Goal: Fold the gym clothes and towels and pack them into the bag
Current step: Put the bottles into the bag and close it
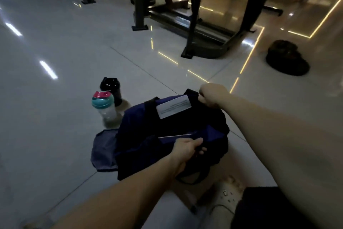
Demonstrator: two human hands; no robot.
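Both hands, left hand (187,148) and right hand (213,95), grip the bag's (141,136) opposite edges.

Dark navy-and-black duffel bag (172,136) on the tiled floor, white label on top, grey-blue cloth (104,150) touching its left side

The shiny tiled floor (55,117) in front of me held my dark blue bag (141,136), a grey-blue cloth (104,150) flat against its side, a clear teal-lidded bottle (104,108), a black bottle (111,85) just behind it, and a dark heap (286,58) far off.
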